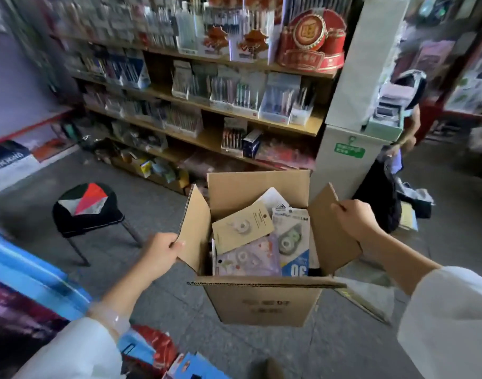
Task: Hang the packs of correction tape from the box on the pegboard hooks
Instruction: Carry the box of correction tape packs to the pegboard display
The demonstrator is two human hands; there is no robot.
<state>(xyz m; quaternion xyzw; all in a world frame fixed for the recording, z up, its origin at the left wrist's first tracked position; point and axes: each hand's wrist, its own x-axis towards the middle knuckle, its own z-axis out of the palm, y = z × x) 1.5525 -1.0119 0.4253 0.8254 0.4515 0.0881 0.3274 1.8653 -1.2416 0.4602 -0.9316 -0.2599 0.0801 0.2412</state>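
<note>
Below, grey floor (344,351), stocked shelves (207,105); both hands grip box (264,302) flaps, L (163,253), R (357,217).

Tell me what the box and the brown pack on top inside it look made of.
Box: corrugated cardboard, matte brown; fluting shows along the front flap's edge. Brown pack: apparently kraft card, matte, with what looks like a clear plastic blister over the tape.

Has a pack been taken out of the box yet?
No: each hand, left and right, grips a box flap; packs lie inside.
</note>
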